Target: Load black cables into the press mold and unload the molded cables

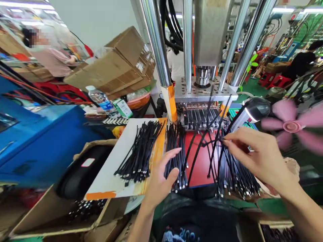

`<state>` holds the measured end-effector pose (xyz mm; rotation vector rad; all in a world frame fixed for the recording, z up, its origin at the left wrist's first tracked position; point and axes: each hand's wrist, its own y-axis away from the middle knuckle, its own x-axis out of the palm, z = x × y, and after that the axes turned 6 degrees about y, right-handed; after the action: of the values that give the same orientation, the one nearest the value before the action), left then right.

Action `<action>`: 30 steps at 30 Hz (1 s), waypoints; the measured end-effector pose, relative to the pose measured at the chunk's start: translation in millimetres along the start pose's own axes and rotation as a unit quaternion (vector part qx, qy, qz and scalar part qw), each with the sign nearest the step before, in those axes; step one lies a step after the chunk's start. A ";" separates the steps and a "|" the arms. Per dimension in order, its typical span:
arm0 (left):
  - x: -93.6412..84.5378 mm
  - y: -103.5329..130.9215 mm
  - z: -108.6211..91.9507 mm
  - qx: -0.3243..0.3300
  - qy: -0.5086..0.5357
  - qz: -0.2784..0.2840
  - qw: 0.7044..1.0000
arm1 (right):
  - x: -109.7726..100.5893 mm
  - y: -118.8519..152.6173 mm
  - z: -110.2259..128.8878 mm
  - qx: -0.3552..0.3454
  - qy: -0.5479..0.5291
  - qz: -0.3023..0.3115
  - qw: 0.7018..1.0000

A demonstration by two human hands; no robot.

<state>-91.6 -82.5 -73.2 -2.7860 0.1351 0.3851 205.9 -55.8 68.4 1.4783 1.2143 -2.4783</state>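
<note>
My right hand (259,154) pinches several short black cables (214,148) between thumb and fingertips; they fan out, blurred, over a red board (198,168). My left hand (158,181) is open, thumb and index finger apart, beside a middle bundle of black cables (180,168) with small metal-tipped plugs. Another cable bundle (141,151) lies on the white board (108,174) to the left. Below my right hand spreads a third cable pile (234,176), plug ends towards me. Behind the held cables is a metal mould with slots (199,117), partly hidden by them.
A press with steel columns (156,43) and a metal ram (212,33) rises ahead. A pink fan (291,126) and black lamp-like tube (257,109) stand right. At left are a black tray (83,171), cardboard box (118,64) and water bottle (99,97). Other people are farther off.
</note>
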 end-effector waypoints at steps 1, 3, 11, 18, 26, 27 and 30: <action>9.7 2.2 -2.8 -0.025 0.058 0.055 0.997 | 1.1 5.4 5.4 0.004 -0.018 0.031 0.999; 35.3 11.3 -7.5 -0.082 0.205 0.164 0.961 | 8.3 18.2 13.0 0.015 -0.048 0.084 0.995; 121.3 47.9 -15.3 -0.234 0.595 0.282 0.715 | 30.2 52.7 10.7 0.060 -0.048 0.121 0.990; 116.3 63.0 -14.5 -0.326 0.398 0.269 0.814 | 14.2 62.3 -28.0 0.133 0.024 -0.053 0.989; 101.3 52.1 -12.1 -0.253 0.384 0.370 0.808 | -28.0 227.3 -109.7 0.556 0.134 -0.059 0.818; 98.8 49.7 -13.8 -0.244 0.377 0.395 0.802 | -24.7 246.2 -95.3 0.582 0.067 -0.028 0.810; 95.2 40.6 -22.0 -0.195 0.360 0.487 0.772 | 2.2 269.8 -31.4 0.567 -0.259 0.105 0.775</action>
<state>-0.4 -132.6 -92.0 -2.8182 1.8912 -0.5542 329.2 -224.2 -105.5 0.6765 -0.6612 -3.1630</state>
